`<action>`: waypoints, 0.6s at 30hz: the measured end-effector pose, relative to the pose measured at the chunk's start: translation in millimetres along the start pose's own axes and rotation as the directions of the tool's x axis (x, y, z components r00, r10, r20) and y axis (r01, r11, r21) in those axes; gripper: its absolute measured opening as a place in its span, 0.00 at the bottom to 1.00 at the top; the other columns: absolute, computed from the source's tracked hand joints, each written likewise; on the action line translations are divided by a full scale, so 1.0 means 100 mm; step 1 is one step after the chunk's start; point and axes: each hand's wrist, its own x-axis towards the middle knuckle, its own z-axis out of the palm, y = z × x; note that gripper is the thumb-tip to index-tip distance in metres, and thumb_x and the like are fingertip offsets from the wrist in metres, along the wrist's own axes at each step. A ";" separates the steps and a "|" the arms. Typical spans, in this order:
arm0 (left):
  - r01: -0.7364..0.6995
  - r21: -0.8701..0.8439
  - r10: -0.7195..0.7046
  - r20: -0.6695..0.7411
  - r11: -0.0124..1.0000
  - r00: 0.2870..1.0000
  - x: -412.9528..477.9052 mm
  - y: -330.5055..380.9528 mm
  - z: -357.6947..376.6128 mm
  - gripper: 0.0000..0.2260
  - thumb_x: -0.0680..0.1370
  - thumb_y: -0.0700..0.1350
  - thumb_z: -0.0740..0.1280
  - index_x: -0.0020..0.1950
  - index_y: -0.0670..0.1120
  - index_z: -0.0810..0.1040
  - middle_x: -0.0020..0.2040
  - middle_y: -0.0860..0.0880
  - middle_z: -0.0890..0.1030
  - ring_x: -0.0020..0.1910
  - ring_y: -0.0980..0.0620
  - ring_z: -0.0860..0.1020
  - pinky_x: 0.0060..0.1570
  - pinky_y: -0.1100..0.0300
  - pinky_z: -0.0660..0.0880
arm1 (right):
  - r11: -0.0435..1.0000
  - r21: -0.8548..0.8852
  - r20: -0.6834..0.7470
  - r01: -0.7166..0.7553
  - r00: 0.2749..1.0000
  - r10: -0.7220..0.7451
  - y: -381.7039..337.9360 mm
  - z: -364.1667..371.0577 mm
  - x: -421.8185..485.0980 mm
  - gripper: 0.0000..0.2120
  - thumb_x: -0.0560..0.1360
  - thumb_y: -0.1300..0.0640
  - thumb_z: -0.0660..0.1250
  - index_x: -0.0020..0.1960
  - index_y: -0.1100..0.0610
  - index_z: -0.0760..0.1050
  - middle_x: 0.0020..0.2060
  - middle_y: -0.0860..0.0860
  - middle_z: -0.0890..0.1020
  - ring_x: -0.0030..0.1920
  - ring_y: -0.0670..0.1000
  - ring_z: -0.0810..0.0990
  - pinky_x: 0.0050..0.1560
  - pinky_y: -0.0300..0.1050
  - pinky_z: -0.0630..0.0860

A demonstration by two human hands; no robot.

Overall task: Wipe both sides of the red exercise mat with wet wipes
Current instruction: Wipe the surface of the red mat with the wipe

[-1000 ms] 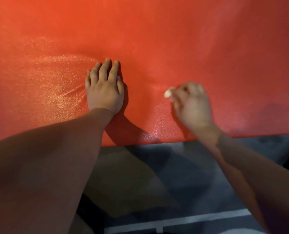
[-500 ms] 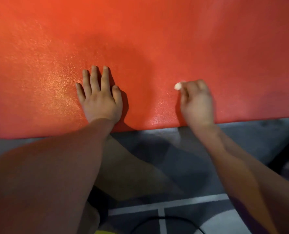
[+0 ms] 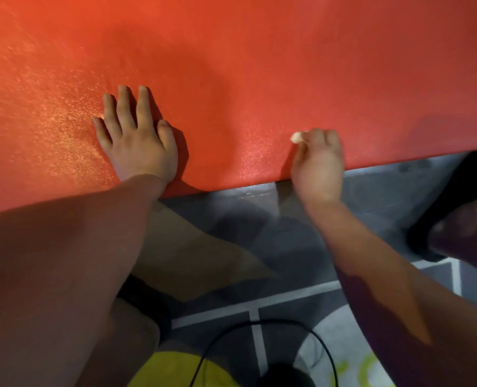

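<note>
The textured red foam exercise mat (image 3: 259, 65) fills the upper half of the view, and it runs out of frame beyond the fingertips and to the outer side of each hand. Its near edge slants across the picture, passing under the left wrist and under the heel of the right hand.

The left hand (image 3: 139, 146) lies palm down on the mat just inside that edge, with its fingers straight and slightly spread. A glistening patch lies to its outer side. The right hand (image 3: 319, 163) sits at the edge with its fingers curled, pinching a small wadded white wet wipe (image 3: 296, 137) against the mat surface. A fainter sheen shows between the two hands, and the mat there is bare.

Behind the wrists lies grey floor (image 3: 371, 188) marked with white lines (image 3: 255, 303). A bare leg (image 3: 192, 258) is folded below the left forearm. A thin black cable (image 3: 259, 322) loops nearer the body, over a yellow-green patch (image 3: 176, 367).
</note>
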 end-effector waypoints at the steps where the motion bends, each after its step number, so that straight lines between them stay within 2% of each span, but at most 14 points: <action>1: 0.000 -0.003 0.000 0.002 1.000 1.000 -0.01 -0.01 0.00 0.29 0.81 0.56 0.55 0.83 0.55 0.57 0.83 0.48 0.57 0.83 0.44 0.52 0.79 0.41 0.45 | 0.997 -0.001 -0.035 -0.078 0.996 0.077 0.03 0.01 -0.05 0.09 0.77 0.63 0.61 0.52 0.60 0.78 0.48 0.60 0.77 0.47 0.64 0.77 0.47 0.55 0.70; 2: -0.001 -0.007 0.001 -0.001 1.000 1.000 0.00 0.00 0.00 0.29 0.81 0.56 0.55 0.83 0.55 0.57 0.83 0.48 0.57 0.83 0.44 0.52 0.79 0.41 0.45 | 0.996 0.027 -0.037 -0.090 0.995 0.091 -0.05 0.02 -0.12 0.09 0.77 0.64 0.61 0.52 0.60 0.78 0.48 0.60 0.77 0.48 0.63 0.77 0.48 0.55 0.71; 4: -0.001 -0.011 0.000 -0.011 1.000 1.000 0.00 0.00 -0.01 0.29 0.80 0.55 0.56 0.83 0.55 0.58 0.83 0.48 0.57 0.82 0.44 0.52 0.79 0.41 0.45 | 0.992 0.124 0.077 0.038 0.996 -0.048 -0.36 0.16 -0.41 0.12 0.76 0.66 0.61 0.54 0.58 0.79 0.49 0.55 0.78 0.50 0.57 0.76 0.51 0.51 0.72; 6: -0.006 -0.010 0.006 -0.021 1.000 1.000 0.01 0.01 -0.02 0.29 0.80 0.55 0.56 0.82 0.55 0.58 0.83 0.48 0.58 0.82 0.44 0.52 0.79 0.41 0.46 | 0.939 0.268 0.274 0.215 0.917 -0.288 -0.62 0.25 -0.67 0.16 0.74 0.67 0.61 0.58 0.56 0.79 0.52 0.50 0.77 0.52 0.51 0.75 0.53 0.44 0.72; 7: -0.009 -0.008 0.009 -0.024 1.000 1.000 0.02 0.01 -0.02 0.29 0.80 0.56 0.56 0.82 0.55 0.58 0.83 0.48 0.58 0.82 0.44 0.52 0.79 0.41 0.46 | 0.914 0.298 0.320 0.275 0.873 -0.367 -0.66 0.27 -0.74 0.18 0.73 0.67 0.61 0.59 0.55 0.79 0.53 0.50 0.77 0.53 0.50 0.75 0.53 0.43 0.72; 8: -0.011 -0.006 0.011 -0.024 1.000 1.000 0.02 0.00 -0.01 0.29 0.80 0.56 0.56 0.82 0.55 0.58 0.83 0.48 0.58 0.82 0.44 0.52 0.79 0.41 0.46 | 0.905 0.298 0.312 0.305 0.864 -0.395 -0.62 0.26 -0.73 0.18 0.73 0.67 0.62 0.59 0.54 0.79 0.52 0.51 0.77 0.52 0.50 0.75 0.52 0.43 0.72; 9: -0.009 -0.006 0.009 -0.021 1.000 1.000 0.03 0.00 -0.01 0.29 0.80 0.56 0.55 0.83 0.55 0.58 0.83 0.48 0.58 0.82 0.44 0.52 0.79 0.41 0.46 | 0.919 0.273 0.262 0.283 0.898 -0.354 -0.52 0.24 -0.67 0.16 0.73 0.67 0.63 0.58 0.54 0.79 0.51 0.53 0.77 0.51 0.51 0.74 0.51 0.44 0.72; 11: -0.008 -0.009 0.007 -0.017 1.000 1.000 0.02 0.00 -0.01 0.29 0.81 0.56 0.55 0.83 0.55 0.57 0.83 0.48 0.57 0.82 0.44 0.52 0.79 0.41 0.47 | 0.970 0.175 0.095 0.167 0.978 -0.185 -0.23 0.18 -0.51 0.12 0.75 0.68 0.64 0.54 0.57 0.79 0.49 0.56 0.78 0.49 0.55 0.75 0.50 0.49 0.72; 14: -0.004 -0.010 0.003 -0.018 1.000 1.000 0.01 0.00 0.00 0.29 0.81 0.55 0.55 0.83 0.55 0.57 0.83 0.48 0.57 0.82 0.44 0.52 0.79 0.40 0.47 | 0.989 0.136 -0.085 -0.055 0.994 0.067 0.06 0.05 -0.37 0.06 0.78 0.66 0.64 0.51 0.60 0.78 0.48 0.58 0.78 0.46 0.60 0.77 0.47 0.54 0.73; 16: -0.004 -0.026 0.003 -0.019 1.000 1.000 0.01 0.00 -0.01 0.29 0.80 0.55 0.55 0.82 0.55 0.58 0.83 0.47 0.58 0.82 0.44 0.52 0.79 0.40 0.47 | 0.990 0.131 -0.059 -0.043 0.997 0.051 -0.09 0.12 -0.43 0.07 0.77 0.67 0.64 0.51 0.59 0.78 0.48 0.58 0.77 0.46 0.60 0.77 0.48 0.53 0.73; 18: -0.004 -0.030 0.003 -0.021 1.000 1.000 0.01 0.00 -0.01 0.29 0.81 0.55 0.56 0.82 0.55 0.58 0.83 0.47 0.58 0.83 0.44 0.52 0.79 0.40 0.46 | 0.973 0.183 0.051 0.143 0.987 -0.155 -0.38 0.27 -0.50 0.11 0.75 0.68 0.64 0.53 0.59 0.80 0.49 0.57 0.78 0.48 0.58 0.78 0.50 0.52 0.75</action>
